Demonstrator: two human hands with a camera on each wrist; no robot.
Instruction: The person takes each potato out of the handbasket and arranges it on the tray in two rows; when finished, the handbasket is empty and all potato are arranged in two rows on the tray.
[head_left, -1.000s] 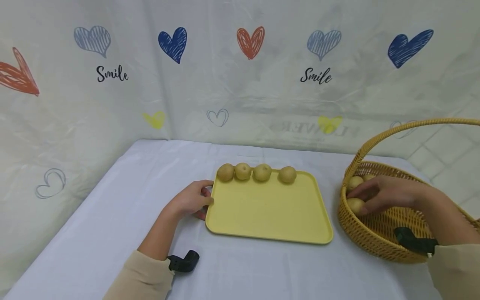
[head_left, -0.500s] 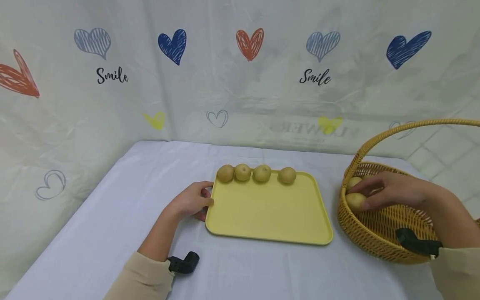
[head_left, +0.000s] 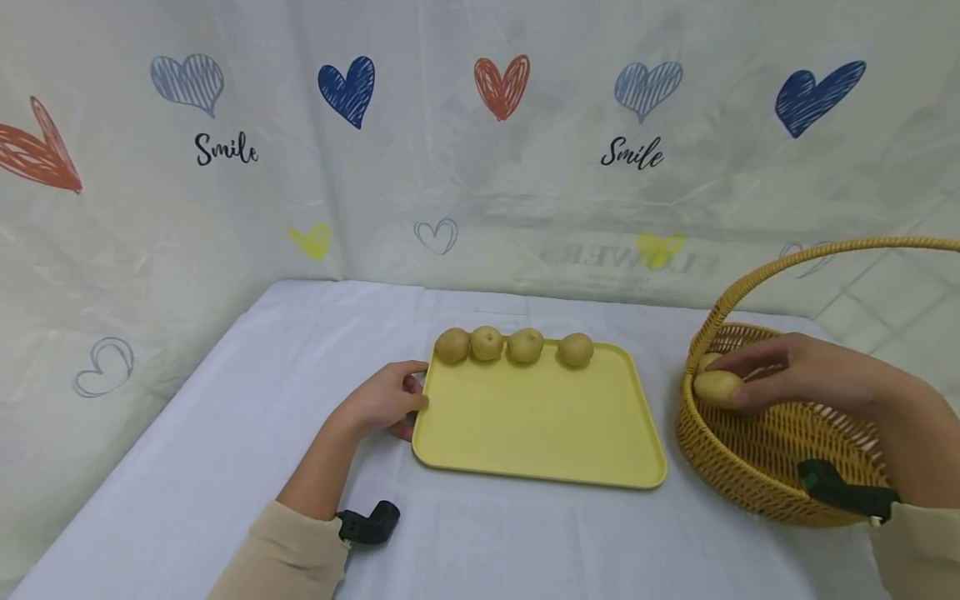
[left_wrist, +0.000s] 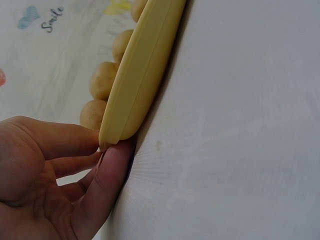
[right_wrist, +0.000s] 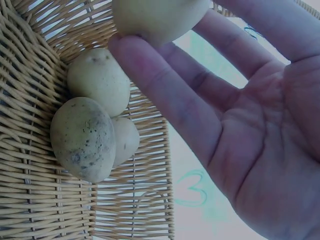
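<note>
My right hand (head_left: 810,375) grips a pale yellow potato (head_left: 717,389) at the left inner side of the wicker basket (head_left: 738,482). In the right wrist view that potato (right_wrist: 160,17) is raised on the fingertips, cut off by the top edge. Below it lie a dark-speckled potato (right_wrist: 82,140), a second potato (right_wrist: 100,82) and a smaller one (right_wrist: 125,140), resting against the basket wall. My left hand (head_left: 384,400) pinches the left edge of a yellow tray (head_left: 532,417), thumb at the rim and a finger beneath. Several potatoes (head_left: 525,345) stand in a row along the tray's far edge.
The basket's tall arched handle (head_left: 813,250) rises over its opening. White cloth (head_left: 480,533) covers the table around the tray. Behind hangs a pale curtain (head_left: 420,167) printed with hearts.
My right hand has lifted the potato slightly from lower in the basket, and the wrist has shifted a little to the right. The left hand and tray stay put.
</note>
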